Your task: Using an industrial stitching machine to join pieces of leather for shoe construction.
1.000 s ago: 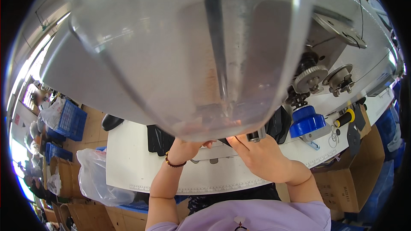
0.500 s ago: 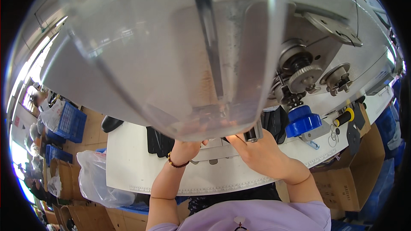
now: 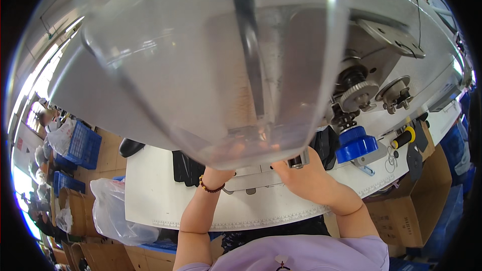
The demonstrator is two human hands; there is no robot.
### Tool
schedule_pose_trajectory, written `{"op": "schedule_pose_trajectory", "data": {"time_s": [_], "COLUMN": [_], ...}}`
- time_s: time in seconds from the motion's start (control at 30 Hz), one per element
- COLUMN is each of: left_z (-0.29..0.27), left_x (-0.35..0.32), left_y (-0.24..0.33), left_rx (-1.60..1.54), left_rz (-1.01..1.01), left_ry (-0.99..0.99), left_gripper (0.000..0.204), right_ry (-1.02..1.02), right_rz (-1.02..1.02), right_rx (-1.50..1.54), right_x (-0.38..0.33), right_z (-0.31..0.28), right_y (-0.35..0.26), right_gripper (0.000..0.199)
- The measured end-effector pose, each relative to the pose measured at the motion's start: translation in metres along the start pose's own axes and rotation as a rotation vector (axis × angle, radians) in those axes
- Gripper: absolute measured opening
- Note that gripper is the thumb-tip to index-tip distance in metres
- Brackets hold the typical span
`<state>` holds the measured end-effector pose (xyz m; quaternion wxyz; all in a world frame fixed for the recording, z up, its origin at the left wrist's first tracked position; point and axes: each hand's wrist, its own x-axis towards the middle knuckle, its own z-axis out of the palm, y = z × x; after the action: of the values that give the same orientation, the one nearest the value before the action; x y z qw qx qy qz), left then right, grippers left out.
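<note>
A sewing machine [image 3: 130,85] fills the upper view, with a clear plastic guard [image 3: 211,115] hanging in front of its needle area. My left hand [image 3: 221,171], a beaded bracelet [image 3: 211,186] at its wrist, reaches under the guard from the left. My right hand [image 3: 306,178] comes in from the right, beside a small metal cylinder [image 3: 299,159]. Both sets of fingers are blurred or hidden by the guard, so their grip and anything in them cannot be made out. Black flat pieces [image 3: 187,168] lie left of my left hand; more black pieces [image 3: 326,146] lie beyond my right hand.
Thread tension dials [image 3: 359,95] and a blue knob [image 3: 355,144] jut out at right. The white table [image 3: 150,190] has a ruler strip along its front edge. A yellow-black tool handle [image 3: 403,137], cardboard box [image 3: 406,216], plastic bag [image 3: 118,211] and blue crate [image 3: 83,143] surround it.
My left hand has slid slightly right and farther behind the guard, hiding its fingertips. My right hand has shifted a little. The guard appears slightly farther right in view.
</note>
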<state>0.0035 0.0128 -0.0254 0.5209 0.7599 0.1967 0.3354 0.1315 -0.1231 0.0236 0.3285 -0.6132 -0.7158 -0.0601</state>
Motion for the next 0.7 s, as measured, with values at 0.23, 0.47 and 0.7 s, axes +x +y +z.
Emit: {"op": "schedule_pose_trajectory", "data": {"time_s": [0.23,0.47,0.7], "left_z": [0.002,0.004,0.004], "left_x": [0.002,0.003,-0.002], "left_y": [0.002,0.001,0.024], "left_rx": [-0.008,-0.049,-0.105], "left_rz": [-0.005,0.038,-0.119], "left_ry": [0.030,0.067,0.035], "left_gripper": [0.024,0.024,0.024], "right_ry": [0.053,-0.205,-0.069], "right_rz": [-0.216,-0.105,-0.065], "right_rx": [-0.340,-0.451,-0.412], "right_x": [0.000,-0.009,-0.012], "right_z": [0.000,0.005,0.011], "right_y": [0.000,-0.002,-0.005], "right_gripper": [0.017,0.041,0.037]}}
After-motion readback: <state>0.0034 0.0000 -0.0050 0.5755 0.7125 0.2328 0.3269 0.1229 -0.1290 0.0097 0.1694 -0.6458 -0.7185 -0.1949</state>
